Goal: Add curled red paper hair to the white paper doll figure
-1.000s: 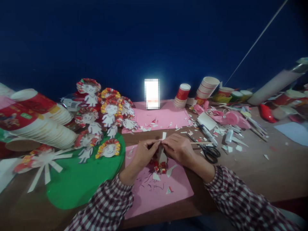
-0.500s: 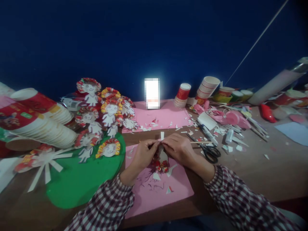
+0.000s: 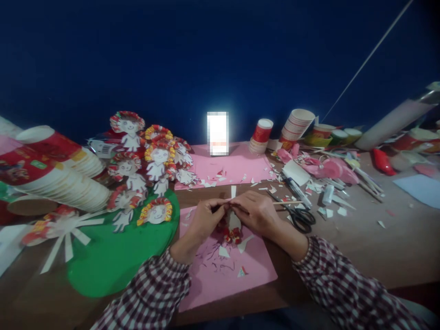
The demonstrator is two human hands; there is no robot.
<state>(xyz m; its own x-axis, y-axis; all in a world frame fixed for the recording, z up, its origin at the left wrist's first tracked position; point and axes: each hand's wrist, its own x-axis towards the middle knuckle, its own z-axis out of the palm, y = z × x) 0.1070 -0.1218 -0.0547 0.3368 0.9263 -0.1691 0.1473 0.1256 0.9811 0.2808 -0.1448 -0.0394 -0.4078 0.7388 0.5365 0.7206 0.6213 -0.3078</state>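
Note:
My left hand (image 3: 205, 221) is closed, thumb and fingertips pinching a cut paper cup (image 3: 235, 221) whose other strips are curled into red and gold rolls. Close beside it my right hand (image 3: 257, 211) is closed too, with a thin wooden stick (image 3: 290, 202) poking out to its right. The fingertips of both hands meet at one strip, and a white strip end (image 3: 233, 191) stands up beyond them. The fingers hide how the strip lies on the stick. Below the hands is a pink sheet (image 3: 227, 288) with dark marks and paper scraps.
Black-handled scissors (image 3: 302, 220), a marker (image 3: 298, 191) and scraps lie at the right. Behind stand stacked paper cups (image 3: 297, 128). On the left are paper dolls (image 3: 158, 160), a green sheet (image 3: 103, 266), a strip-cut cup (image 3: 68, 231) and leaning cup stacks (image 3: 68, 183).
The strip end beyond my fingertips has shifted and the curled paper below has turned slightly. Both hands stay in nearly the same place, still pinching.

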